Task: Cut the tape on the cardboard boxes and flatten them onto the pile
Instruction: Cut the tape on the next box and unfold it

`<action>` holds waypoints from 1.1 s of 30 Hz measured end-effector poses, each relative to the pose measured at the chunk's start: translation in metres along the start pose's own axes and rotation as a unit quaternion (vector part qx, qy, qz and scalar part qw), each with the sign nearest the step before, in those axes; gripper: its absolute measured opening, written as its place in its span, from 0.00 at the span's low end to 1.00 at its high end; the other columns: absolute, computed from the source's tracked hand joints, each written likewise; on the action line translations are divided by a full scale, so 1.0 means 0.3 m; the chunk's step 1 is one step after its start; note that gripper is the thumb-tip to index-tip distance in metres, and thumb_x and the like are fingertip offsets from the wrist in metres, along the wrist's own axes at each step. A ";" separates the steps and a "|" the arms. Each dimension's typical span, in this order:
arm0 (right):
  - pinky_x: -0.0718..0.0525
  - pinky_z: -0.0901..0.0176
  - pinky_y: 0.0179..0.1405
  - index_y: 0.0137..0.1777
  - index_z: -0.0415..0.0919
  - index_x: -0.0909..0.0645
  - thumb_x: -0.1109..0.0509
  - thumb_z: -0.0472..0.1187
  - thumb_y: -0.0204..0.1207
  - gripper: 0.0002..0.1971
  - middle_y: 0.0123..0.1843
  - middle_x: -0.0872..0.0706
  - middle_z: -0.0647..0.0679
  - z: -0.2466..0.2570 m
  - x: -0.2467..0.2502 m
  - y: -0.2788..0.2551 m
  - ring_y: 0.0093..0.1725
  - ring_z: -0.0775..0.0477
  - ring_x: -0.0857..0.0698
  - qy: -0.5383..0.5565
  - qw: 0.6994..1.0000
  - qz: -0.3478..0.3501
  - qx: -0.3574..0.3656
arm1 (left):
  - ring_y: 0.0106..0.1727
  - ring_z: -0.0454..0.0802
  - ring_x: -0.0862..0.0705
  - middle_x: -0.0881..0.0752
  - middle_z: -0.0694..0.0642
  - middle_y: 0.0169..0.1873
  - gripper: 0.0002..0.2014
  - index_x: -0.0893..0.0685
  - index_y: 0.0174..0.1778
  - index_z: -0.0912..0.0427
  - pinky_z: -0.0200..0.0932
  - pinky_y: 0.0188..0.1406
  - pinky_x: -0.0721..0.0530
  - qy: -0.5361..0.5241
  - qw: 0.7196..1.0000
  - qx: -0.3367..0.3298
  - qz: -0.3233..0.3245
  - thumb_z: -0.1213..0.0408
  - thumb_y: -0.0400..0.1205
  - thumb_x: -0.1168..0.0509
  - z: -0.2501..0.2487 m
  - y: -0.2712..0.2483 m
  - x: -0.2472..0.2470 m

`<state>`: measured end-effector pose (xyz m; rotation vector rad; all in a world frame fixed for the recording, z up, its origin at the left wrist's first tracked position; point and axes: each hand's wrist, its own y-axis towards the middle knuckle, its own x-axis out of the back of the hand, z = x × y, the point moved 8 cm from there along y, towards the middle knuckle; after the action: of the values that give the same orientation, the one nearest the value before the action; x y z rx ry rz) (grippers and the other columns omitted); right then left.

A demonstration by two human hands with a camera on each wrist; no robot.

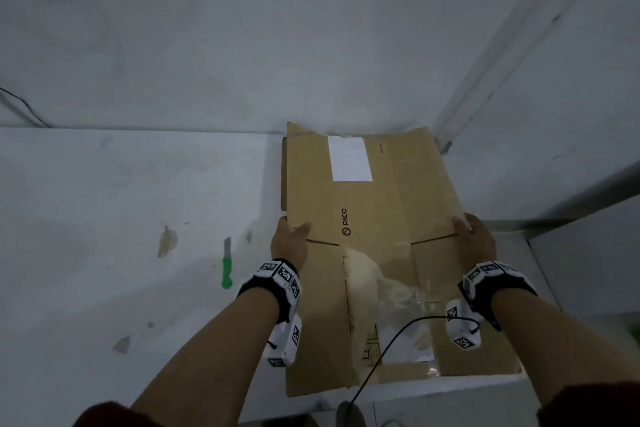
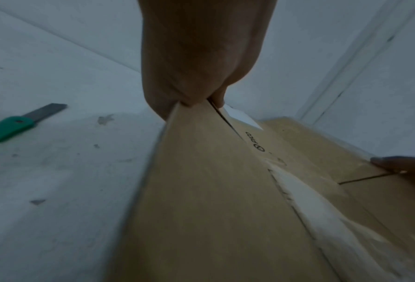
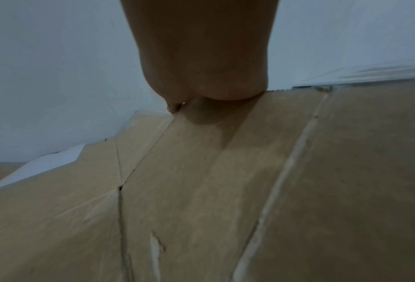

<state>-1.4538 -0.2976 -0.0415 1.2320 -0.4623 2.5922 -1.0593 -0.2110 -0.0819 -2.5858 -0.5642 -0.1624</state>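
Observation:
A flattened brown cardboard box with a white label and torn tape strips lies in the room's corner, over more flat cardboard that peeks out at its left. My left hand grips the box's left edge, thumb on top. At the opposite edge my right hand grips the box, thumb on top. The box fills the lower part of both wrist views. A green-handled utility knife lies on the floor left of my left hand, seen also in the left wrist view as the knife.
White walls close the corner behind and right of the cardboard. The pale floor spreads out to the left, with a few stains. A grey panel stands at the right. A black cable hangs over the box's near end.

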 end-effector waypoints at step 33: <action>0.34 0.44 0.66 0.64 0.46 0.22 0.32 0.31 0.73 0.20 0.70 0.26 0.44 0.470 -0.592 -0.423 0.69 0.38 0.27 -0.020 0.982 0.049 0.180 | 0.68 0.64 0.25 0.35 0.65 0.70 0.20 0.29 0.73 0.64 0.52 0.70 0.27 0.160 0.986 0.004 -0.045 0.63 0.85 0.39 0.132 0.064 0.361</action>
<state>-1.2008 -0.2471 -0.0734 1.4026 -0.0600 2.8270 -0.9525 -0.1680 -0.1019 -2.4557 -0.5589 -0.5922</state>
